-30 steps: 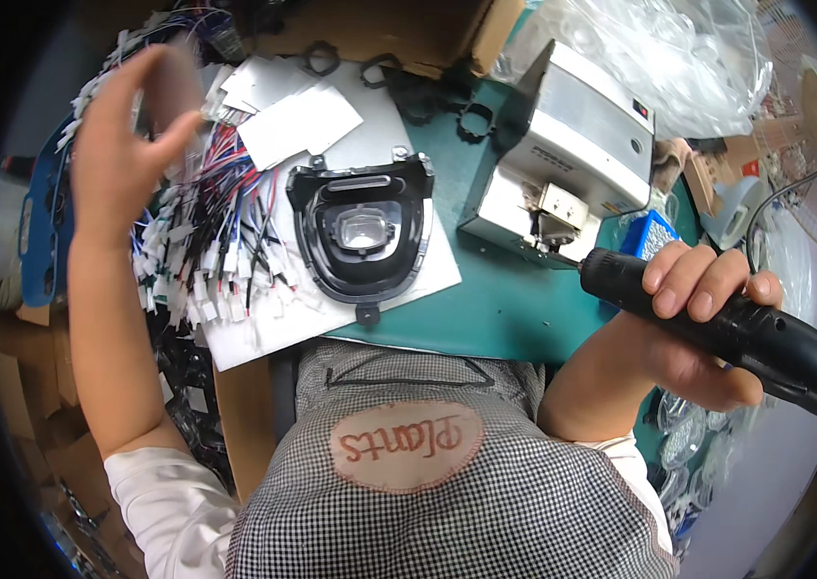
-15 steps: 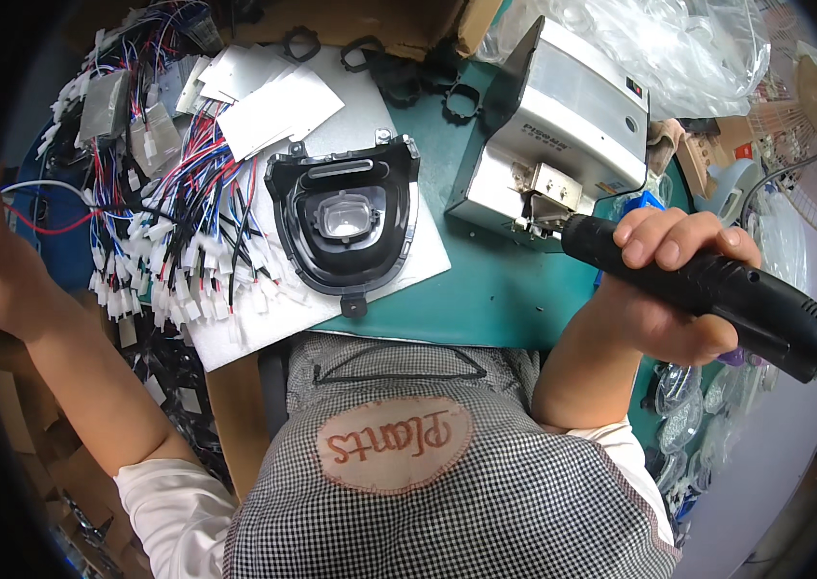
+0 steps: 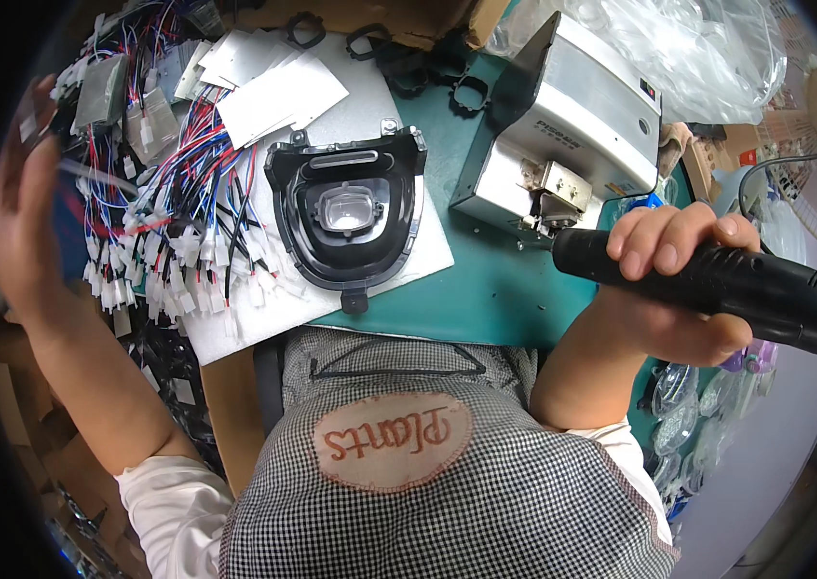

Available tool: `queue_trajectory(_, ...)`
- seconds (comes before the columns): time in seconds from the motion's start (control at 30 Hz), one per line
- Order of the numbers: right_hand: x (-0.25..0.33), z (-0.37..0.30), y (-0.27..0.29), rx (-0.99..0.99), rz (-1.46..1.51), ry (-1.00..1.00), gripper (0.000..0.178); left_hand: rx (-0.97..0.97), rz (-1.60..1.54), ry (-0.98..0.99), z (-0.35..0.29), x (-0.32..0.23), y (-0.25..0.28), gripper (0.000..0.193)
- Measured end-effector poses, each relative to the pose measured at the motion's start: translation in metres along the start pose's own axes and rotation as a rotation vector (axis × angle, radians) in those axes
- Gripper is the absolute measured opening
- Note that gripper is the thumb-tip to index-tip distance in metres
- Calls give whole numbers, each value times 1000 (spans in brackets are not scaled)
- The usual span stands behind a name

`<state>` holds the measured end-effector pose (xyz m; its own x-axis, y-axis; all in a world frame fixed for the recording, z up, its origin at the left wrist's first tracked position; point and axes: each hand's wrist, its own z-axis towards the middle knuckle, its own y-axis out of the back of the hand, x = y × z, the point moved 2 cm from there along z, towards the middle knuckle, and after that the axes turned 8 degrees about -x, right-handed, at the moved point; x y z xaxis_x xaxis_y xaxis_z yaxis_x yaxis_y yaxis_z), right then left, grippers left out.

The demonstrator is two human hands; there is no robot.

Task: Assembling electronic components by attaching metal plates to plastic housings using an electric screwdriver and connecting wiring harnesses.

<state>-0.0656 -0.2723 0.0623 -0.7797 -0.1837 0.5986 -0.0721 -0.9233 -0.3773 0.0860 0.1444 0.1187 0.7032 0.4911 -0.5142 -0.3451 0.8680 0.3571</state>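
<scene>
Electric screwdriver — still in right fingers — left hand higher now

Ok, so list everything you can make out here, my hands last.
Work mat: 1, green, middle
Foam sheet: 1, white, left of centre
Lamp housing: 1, black with clear lens, on foam sheet
Wire harnesses: many, multicoloured with white connectors, left
Flat plates: several, white, upper left
Ring brackets: several, black, far edge of mat
Screw feeder: 1, silver, right of lamp housing
Electric screwdriver: 1, black, right of centre
Cardboard boxes: several, brown, top and lower left
Plastic bags: count unclear, clear, upper right
Fan: 1, pale, right edge
Apron: 1, black-and-white check, lower middle
Left hand: 1, bare, far left, blurred
Right hand: 1, bare, gripping electric screwdriver
</scene>
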Motion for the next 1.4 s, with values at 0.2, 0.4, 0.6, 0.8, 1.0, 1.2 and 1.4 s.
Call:
queue_trajectory(0.2, 10, 0, -9, -59, 194, -33, 75, 165, 639, -279, -22, -11, -60, 71)
queue_trajectory(0.4, 14, 10, -30, -207, 466, -165, 54, 591, -346, 36, -82, -101, -113, 37)
queue_trajectory(0.6, 6, 9, -54, -197, 504, -191, 53, 919, -728, 751, -104, -127, -137, 23)
queue_trajectory(0.8, 7, 11, -55, -240, 503, -182, 52, 673, -903, 1079, -128, -118, -135, 16)
queue_trajectory(1.0, -4, 10, -65, -218, 569, -206, 53, 665, -906, 1099, -127, -123, -134, 22)
queue_trajectory(1.2, -2, 10, -68, -258, 568, -168, 55, 668, -894, 1014, -127, -127, -132, 28)
queue_trajectory(1.4, -5, 13, -74, -288, 644, -195, 52, 473, -602, 321, -114, -122, -127, 19)
